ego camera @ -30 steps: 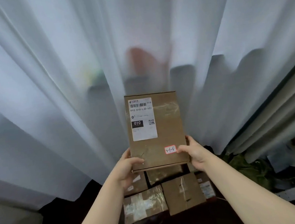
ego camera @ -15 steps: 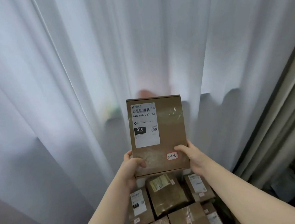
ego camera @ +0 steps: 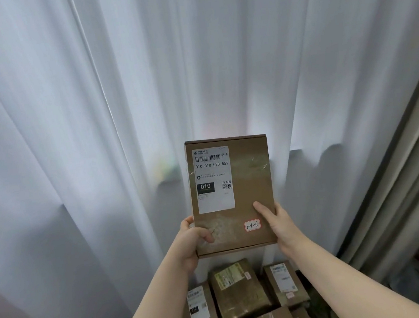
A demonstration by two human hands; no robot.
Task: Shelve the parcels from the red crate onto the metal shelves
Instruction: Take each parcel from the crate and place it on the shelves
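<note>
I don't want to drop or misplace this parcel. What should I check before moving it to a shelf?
1. Left hand grips the held parcel at its lower left edge: ok.
2. Right hand holds its lower right edge: ok.
3. Red-bordered sticker uncovered, reads 3-1-6: ok.
4. Metal shelves in view: not ok; only the white curtain ahead.
5. Room on the metal shelves: cannot tell.

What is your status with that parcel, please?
Left hand and right hand both gripping the parcel by its lower corners. Parcel upright, label facing me, not shelved. White curtain dead ahead.
</note>
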